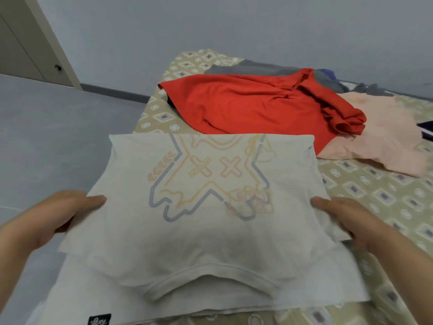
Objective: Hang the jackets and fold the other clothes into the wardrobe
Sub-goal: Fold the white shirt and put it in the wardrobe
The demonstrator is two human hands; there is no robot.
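Right now the person is leaning over the near end of the bed (386, 195) with a white T-shirt (210, 242) spread between both hands. The left hand (63, 214) takes the shirt's left edge, thumb lying on top of the cloth and fingers tucked beneath, so that grip is clamped on the fabric. The right hand (351, 221) does the same at the right edge, thumb on top and fingers under, its grip likewise closed on the shirt.

The shirt's collar (208, 285) points toward the person, and its far edge runs as a straight fold line across the bed. A pale outline print (206, 179) of crosses and arrows covers the middle. A further white layer sticks out below the collar, with a small black label (99, 320) at its near left corner. Whether the shirt rests on the bed or is lifted off it, I cannot tell.

Beyond the fold lies a rumpled red garment (246, 106), partly over a peach garment (386, 127) to its right. A grey garment (257, 68) sits farther back against the wall. Left of the bed is grey floor (58, 125), and a beige door (28, 48) with a small knob (57, 67) stands in the far left corner.
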